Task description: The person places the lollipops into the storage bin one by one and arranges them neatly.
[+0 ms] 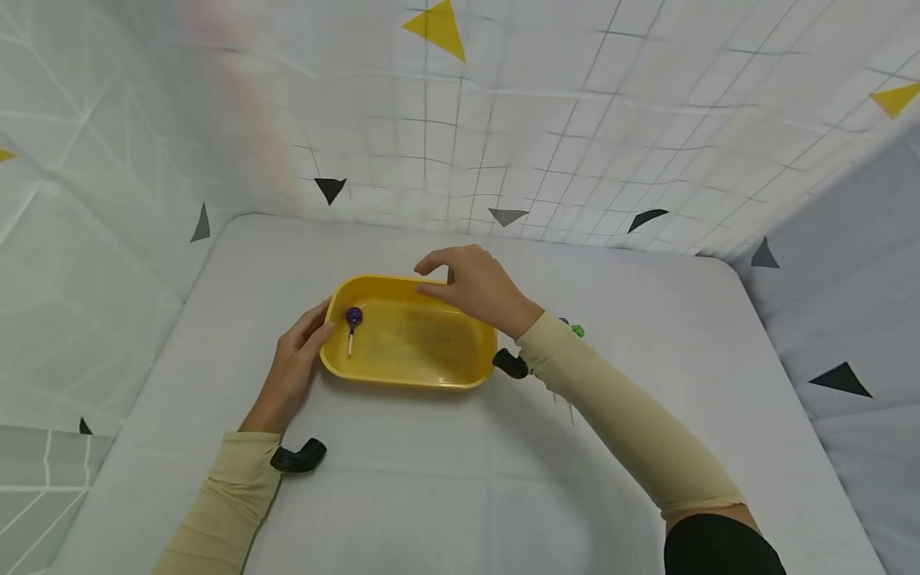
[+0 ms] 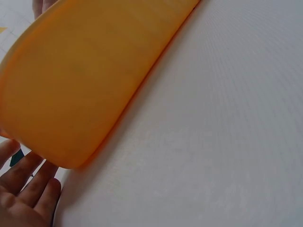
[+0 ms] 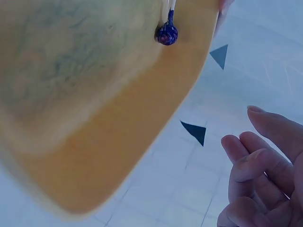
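Note:
A yellow plastic tray point(image 1: 410, 382) sits on the white table. Inside it, near the left end, lies a purple-wrapped lollipop point(image 1: 354, 318), its white stick pointing toward me; the right wrist view also catches this lollipop point(image 3: 166, 34). My left hand point(image 1: 293, 363) rests against the tray's left end, thumb at the rim; in the left wrist view its fingers point(image 2: 35, 187) lie along the outer wall. Over the tray's far right part hovers my right hand point(image 1: 476, 287), holding nothing, thumb and fingers apart. The right wrist view shows that hand's loosely bent fingers point(image 3: 258, 175).
Right of the tray, partly hidden by my right sleeve point(image 1: 611, 407), lie more lollipops; a green head point(image 1: 578, 330) shows, along with some purple and thin sticks. Behind the table point(image 1: 402, 495) hangs a white sheet point(image 1: 546, 104) with lines and triangles.

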Demonstrator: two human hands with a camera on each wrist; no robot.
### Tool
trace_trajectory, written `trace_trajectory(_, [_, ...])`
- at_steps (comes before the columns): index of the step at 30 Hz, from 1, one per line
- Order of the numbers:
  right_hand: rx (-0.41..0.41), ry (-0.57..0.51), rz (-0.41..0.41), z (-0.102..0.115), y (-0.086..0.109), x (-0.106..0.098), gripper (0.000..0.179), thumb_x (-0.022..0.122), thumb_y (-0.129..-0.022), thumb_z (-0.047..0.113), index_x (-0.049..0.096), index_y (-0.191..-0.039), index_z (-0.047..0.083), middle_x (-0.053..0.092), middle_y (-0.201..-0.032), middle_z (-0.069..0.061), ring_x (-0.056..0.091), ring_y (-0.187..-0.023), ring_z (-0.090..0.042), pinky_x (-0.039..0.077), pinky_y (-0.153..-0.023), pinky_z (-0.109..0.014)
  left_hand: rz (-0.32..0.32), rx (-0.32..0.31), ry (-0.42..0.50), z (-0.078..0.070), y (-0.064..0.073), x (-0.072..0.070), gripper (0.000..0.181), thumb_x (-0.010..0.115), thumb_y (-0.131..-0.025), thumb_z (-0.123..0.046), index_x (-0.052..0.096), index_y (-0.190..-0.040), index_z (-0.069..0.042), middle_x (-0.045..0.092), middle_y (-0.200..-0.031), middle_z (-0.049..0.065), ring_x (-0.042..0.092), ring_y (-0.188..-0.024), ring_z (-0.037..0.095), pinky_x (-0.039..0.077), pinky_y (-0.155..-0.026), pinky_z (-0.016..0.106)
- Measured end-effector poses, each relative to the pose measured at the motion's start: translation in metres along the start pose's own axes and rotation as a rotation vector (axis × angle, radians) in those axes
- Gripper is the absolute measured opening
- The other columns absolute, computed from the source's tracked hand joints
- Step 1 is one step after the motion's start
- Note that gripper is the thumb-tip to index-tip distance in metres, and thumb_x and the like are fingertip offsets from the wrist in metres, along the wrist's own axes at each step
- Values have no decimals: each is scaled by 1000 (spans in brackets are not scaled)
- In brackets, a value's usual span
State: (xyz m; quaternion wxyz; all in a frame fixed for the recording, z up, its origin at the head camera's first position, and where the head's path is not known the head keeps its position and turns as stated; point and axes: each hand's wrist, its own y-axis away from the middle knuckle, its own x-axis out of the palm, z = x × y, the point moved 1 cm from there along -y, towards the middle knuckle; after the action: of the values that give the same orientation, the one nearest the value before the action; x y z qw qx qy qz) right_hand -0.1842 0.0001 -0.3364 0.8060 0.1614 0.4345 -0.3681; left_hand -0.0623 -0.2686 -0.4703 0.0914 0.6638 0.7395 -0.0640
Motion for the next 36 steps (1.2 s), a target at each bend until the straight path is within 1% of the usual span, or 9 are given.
trace_trajectory(4, [-9, 7, -30, -6, 11, -8, 26, 77, -95, 30, 78, -117, 17, 78, -115, 1, 58, -63, -14, 48, -57, -27, 5, 5, -2, 1, 0, -1, 53, 48, -110, -40, 39, -160, -23, 39, -166, 3, 33, -156, 22, 32, -111, 0])
trace_trajectory(7, [-2, 0, -49, -12, 20, -13, 26, 78, -94, 29, 78, -117, 17, 78, -114, 0, 57, -61, -15, 46, -55, -27, 7, 8, -6, 2, 0, -1, 53, 47, -110, -40, 39, -160, -24, 39, -167, 4, 32, -156, 23, 32, -111, 0])
trace_trajectory(10, [26, -3, -54, -19, 28, -18, 26, 78, -94, 29, 78, -118, 17, 78, -113, 1, 55, -60, -16, 46, -54, -28, 8, 11, -4, 2, 0, -1, 53, 47, -110, -40, 39, -160, -24, 39, -167, 4, 32, -157, 23, 32, -111, 0])
trace_trajectory(15, [73, 17, -63, -29, 40, -26, 29, 78, -94, 31, 77, -119, 16, 78, -112, 2, 58, -63, -15, 51, -58, -28, 10, 15, 7, 2, 0, -1, 55, 47, -110, -41, 39, -160, -22, 38, -167, 5, 32, -157, 24, 32, -111, 0])
trace_trajectory(21, [91, 22, -82, -40, 54, -34, 28, 77, -95, 28, 77, -119, 16, 78, -115, 1, 61, -67, -14, 54, -58, -29, 13, 20, 20, 1, 0, 0, 55, 48, -110, -42, 39, -161, -22, 38, -167, 6, 32, -156, 25, 33, -111, 1])
trace_trajectory(29, [98, 40, -76, -56, 70, -38, 27, 76, -96, 27, 76, -120, 15, 77, -117, -1, 62, -71, -15, 55, -62, -28, 17, 26, 41, 3, 0, -1, 55, 48, -110, -41, 39, -160, -22, 38, -167, 7, 33, -156, 24, 34, -111, 1])
trace_trajectory(36, [122, 46, -69, -74, 85, -38, 28, 76, -96, 27, 76, -120, 15, 78, -117, -3, 61, -70, -15, 53, -59, -25, 17, 18, 47, 1, 0, 0, 55, 48, -110, -41, 39, -160, -22, 38, -167, 6, 33, -156, 23, 34, -112, 2])
